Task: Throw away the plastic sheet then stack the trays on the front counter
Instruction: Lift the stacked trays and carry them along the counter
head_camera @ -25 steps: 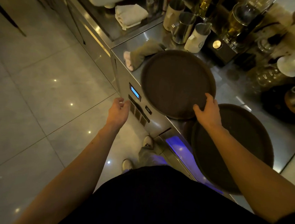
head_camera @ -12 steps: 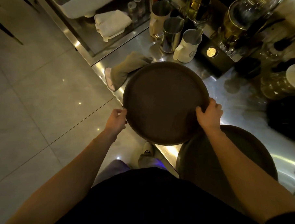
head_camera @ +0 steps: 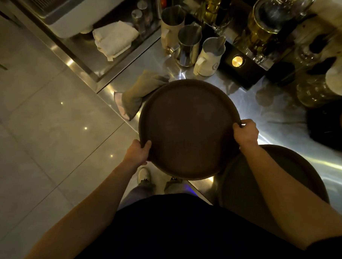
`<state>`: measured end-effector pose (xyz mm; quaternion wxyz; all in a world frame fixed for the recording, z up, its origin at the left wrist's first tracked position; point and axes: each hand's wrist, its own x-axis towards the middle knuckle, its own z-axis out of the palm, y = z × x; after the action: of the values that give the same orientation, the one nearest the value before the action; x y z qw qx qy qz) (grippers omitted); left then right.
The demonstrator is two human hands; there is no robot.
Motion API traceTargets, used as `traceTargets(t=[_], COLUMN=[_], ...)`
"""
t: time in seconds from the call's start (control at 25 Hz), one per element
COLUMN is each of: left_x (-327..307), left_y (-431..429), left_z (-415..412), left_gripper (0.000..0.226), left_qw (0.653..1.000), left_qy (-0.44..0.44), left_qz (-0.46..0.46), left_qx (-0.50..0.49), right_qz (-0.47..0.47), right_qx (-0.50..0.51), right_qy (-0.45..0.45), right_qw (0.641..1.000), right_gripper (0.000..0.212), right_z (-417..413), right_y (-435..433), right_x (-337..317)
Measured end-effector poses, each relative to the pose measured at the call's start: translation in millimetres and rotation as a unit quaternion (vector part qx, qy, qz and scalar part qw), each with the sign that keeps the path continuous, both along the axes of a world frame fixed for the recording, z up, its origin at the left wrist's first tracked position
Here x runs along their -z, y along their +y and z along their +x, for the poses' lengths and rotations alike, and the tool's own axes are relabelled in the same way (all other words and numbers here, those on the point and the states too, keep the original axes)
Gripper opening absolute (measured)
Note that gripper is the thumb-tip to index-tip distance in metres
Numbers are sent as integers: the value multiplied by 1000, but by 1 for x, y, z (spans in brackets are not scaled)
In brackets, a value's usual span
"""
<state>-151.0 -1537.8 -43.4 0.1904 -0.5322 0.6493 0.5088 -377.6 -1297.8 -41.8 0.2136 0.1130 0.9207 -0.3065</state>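
In the head view, a round dark tray [head_camera: 187, 130] is being held level at the near edge of the steel counter [head_camera: 236, 89], its near-left part hanging out over the tiled floor [head_camera: 49, 124]; whether it is clear of the counter cannot be told. Its left rim is being gripped by the left hand [head_camera: 137, 151] — thumb on top, fingers curled beneath — and its right rim is being clamped by the right hand [head_camera: 246, 131], fingers wrapped over the edge. A second dark tray [head_camera: 234, 183] is lying on the counter to the near right, partly overlapped by the held one. A crumpled cloth [head_camera: 136, 96] is lying beside the far-left rim — three metal jugs [head_camera: 187, 46] are standing behind.
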Motion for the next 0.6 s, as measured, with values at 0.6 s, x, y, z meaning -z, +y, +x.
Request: traceTargets(t=[0.6], left_x=[-10], left_y=[-19], left_z=[19], left_gripper=[25], left_qw=[989], left_qy=[122], left_qz=[-78], left_qx=[15], right_qz=[-27], right_qx=[28], right_qy=[36], right_qw=[999], right_gripper=[29], right_z=[23], right_y=[-15], right_x=[-11])
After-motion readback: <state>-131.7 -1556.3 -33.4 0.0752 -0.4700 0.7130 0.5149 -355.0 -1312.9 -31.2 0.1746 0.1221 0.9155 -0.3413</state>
